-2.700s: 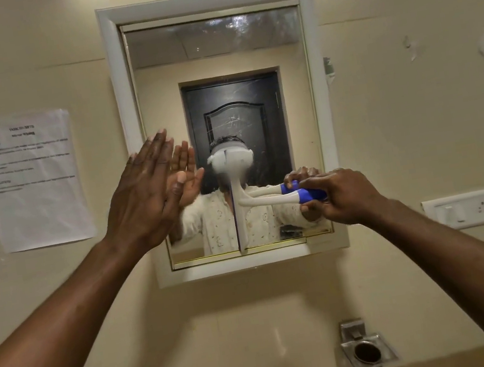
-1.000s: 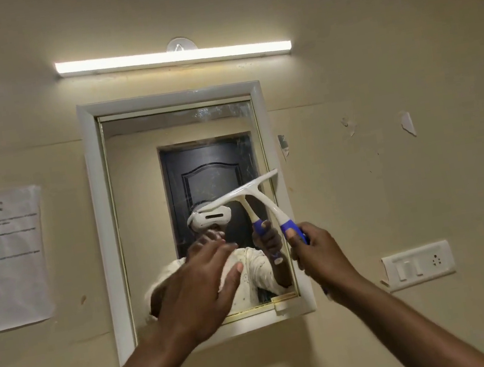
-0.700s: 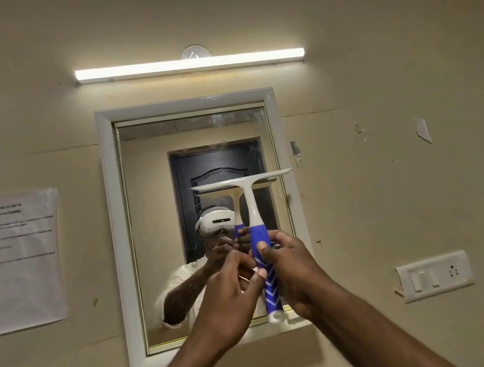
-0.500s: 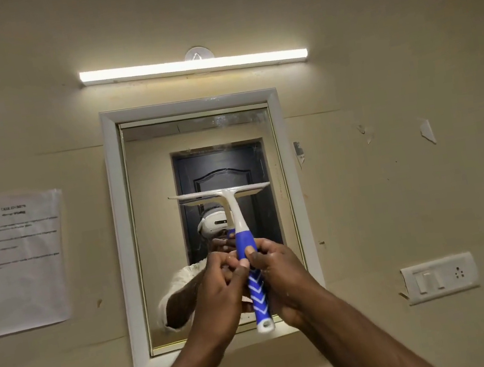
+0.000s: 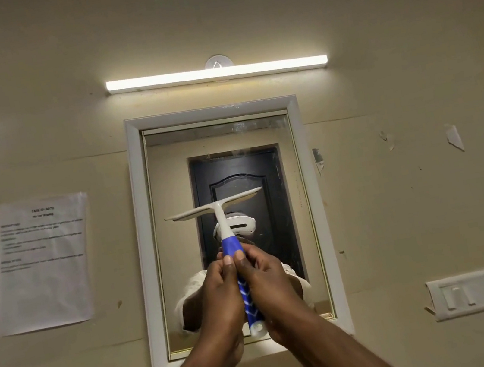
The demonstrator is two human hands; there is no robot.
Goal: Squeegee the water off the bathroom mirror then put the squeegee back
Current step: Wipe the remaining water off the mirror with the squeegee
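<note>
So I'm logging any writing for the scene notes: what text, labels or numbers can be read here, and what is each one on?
Paper sheet taped to the wall left of the mirror: a heading that seems to start "TASK ID", the rest of it too blurred to read.
Same sheet, body lines: too small and blurred to read.
Squeegee, held by left hand and right hand: no writing visible.
Switch plate: no text visible.

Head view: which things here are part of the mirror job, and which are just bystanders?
In the job: squeegee, gripped by left hand and right hand; mirror.

Bystanders: paper notice, light bar, switch plate.
</note>
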